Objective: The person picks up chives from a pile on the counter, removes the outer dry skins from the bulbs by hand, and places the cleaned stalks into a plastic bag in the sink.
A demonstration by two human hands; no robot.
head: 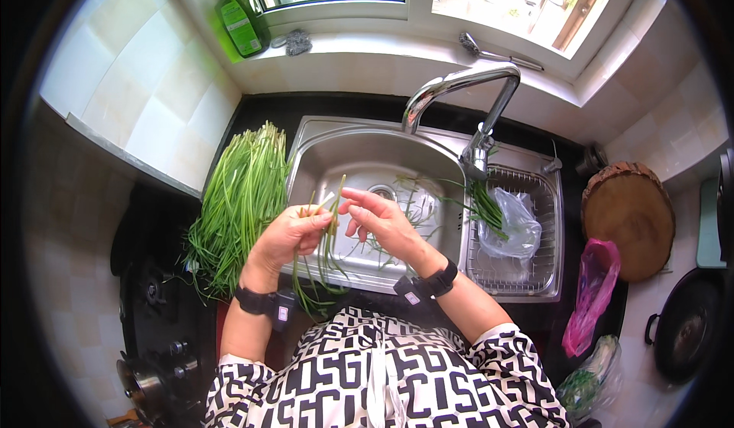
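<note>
My left hand (301,230) is closed on a few stalks of garlic chives (330,244), whose pale ends point up and whose green leaves hang over the sink's front edge. Just to the right, my right hand (381,221) has its fingers apart, near the stalk tips, with nothing plainly held. Loose green trimmings (421,198) lie in the large basin of the steel sink (321,147). A big heap of garlic chives (246,193) rests on the counter to the left of it. A smaller bunch (486,210) lies over the wire rack in the small basin, beside a clear plastic bag (513,227).
A chrome faucet (459,81) arches behind the basins. To the right are a round wooden board (628,221), a pink plastic bag (593,296), a bagged vegetable (593,376) and a black pan (691,325). A green bottle (241,23) and steel scourer (298,43) sit on the windowsill.
</note>
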